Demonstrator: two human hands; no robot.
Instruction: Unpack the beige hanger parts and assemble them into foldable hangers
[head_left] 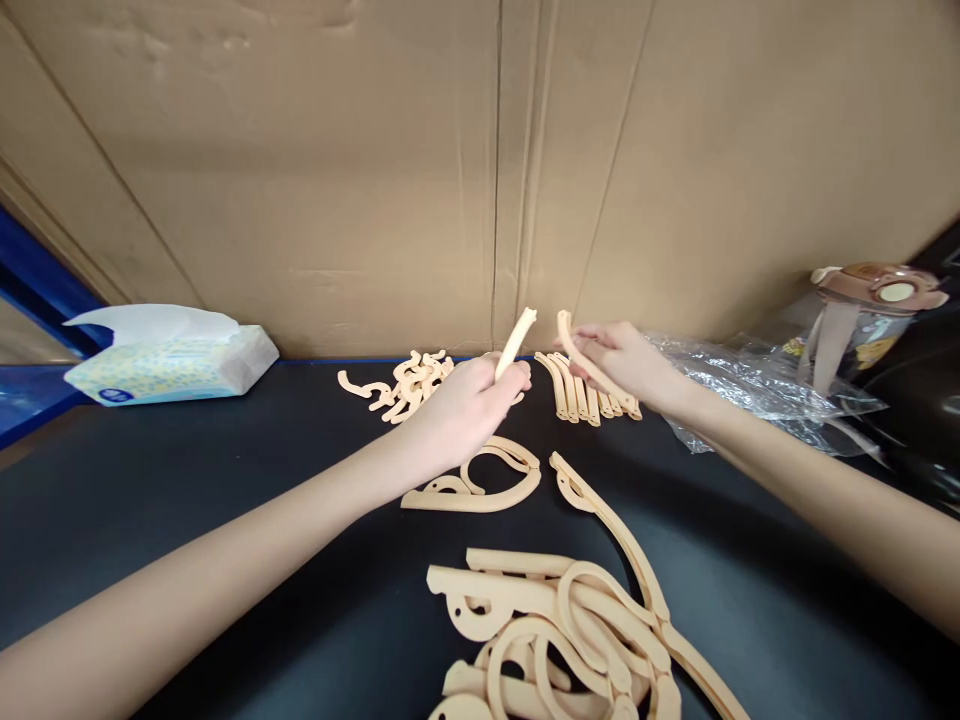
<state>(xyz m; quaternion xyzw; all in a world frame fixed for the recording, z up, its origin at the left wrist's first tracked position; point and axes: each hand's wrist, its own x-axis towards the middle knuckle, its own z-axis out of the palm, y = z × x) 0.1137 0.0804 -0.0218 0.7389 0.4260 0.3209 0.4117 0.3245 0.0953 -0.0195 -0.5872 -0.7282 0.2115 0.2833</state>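
My left hand (480, 400) is closed round a beige plastic hanger arm (516, 342), which points up and to the right. A second, curved hanger arm (589, 368) is in the fingers of my right hand (611, 355); the two arms are apart. Just below my right hand lies a row of similar loose hanger arms (574, 392). Small S-shaped hanger hooks (416, 380) are heaped behind my left hand. Nearer me, a folded hanger (480, 497) rests on the black table, with a pile of joined hangers (540, 620) in front of it.
A tissue pack (172, 360) stands at the far left. Crumpled clear plastic bags (735, 385) and a bottle with a brown lid (874, 290) are on the right. Brown cardboard (337, 180) walls off the back of the black table (315, 600).
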